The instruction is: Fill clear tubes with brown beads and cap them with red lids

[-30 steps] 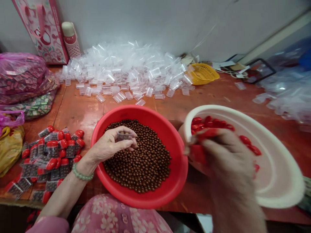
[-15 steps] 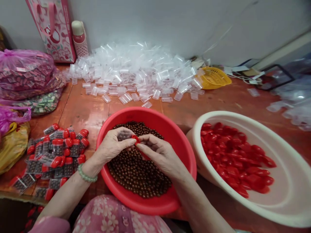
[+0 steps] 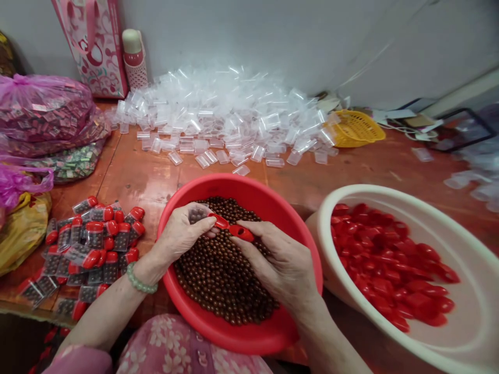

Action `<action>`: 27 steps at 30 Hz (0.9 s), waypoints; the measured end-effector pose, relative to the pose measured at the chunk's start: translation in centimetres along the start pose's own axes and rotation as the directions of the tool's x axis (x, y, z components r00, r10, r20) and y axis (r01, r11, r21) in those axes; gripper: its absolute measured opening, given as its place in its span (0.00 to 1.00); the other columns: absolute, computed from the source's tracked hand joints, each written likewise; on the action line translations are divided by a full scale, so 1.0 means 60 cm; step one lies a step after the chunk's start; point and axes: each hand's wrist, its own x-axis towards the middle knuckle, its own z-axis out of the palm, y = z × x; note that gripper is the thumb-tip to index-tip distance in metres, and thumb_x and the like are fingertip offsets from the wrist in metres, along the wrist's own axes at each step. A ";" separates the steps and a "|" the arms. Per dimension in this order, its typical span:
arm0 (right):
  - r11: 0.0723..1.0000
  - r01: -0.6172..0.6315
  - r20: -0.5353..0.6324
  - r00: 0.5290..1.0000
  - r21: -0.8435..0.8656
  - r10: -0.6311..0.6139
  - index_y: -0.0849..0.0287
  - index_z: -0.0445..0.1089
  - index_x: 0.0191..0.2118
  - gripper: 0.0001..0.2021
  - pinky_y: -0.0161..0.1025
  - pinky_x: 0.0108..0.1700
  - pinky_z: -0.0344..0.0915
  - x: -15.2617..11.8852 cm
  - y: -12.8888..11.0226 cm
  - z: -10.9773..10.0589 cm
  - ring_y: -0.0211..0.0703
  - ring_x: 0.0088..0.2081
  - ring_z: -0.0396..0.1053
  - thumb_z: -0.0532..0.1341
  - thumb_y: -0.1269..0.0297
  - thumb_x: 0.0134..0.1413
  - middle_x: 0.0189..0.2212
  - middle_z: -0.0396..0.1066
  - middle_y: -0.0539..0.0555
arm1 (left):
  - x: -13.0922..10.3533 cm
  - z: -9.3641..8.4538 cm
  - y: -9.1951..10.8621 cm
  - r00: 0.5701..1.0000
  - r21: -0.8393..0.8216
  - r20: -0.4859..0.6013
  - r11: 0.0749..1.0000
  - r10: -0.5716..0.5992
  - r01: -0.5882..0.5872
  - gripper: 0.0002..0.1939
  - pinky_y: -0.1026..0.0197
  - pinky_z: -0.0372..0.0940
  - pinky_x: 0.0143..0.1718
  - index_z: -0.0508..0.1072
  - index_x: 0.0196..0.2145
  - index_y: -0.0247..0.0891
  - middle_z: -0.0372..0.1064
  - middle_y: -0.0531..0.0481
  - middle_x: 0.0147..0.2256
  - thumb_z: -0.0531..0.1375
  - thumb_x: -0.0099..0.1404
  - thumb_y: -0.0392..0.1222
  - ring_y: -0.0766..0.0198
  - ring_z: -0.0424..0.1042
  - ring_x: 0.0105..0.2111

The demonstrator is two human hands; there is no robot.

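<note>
Container: being held over red basin by left hand, red cap sitting at its end.
Right hand: pinching second cap over red basin.
Loose caps: lying in white tub, right of red basin.

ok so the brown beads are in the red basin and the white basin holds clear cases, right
What's wrong is what the white basin holds: red caps, as the head view shows. The brown beads are indeed in the red basin.
</note>
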 end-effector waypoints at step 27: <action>0.951 -0.029 0.777 0.569 -0.308 0.270 0.60 0.73 0.37 0.09 0.40 0.44 0.66 0.005 0.045 0.042 0.48 0.40 0.74 0.56 0.64 0.60 0.38 0.77 0.59 | 0.005 -0.039 0.010 0.871 -0.478 0.483 0.808 -0.086 0.345 0.23 0.52 0.65 0.52 0.75 0.46 0.29 0.76 0.36 0.47 0.58 0.59 0.48 0.52 0.74 0.49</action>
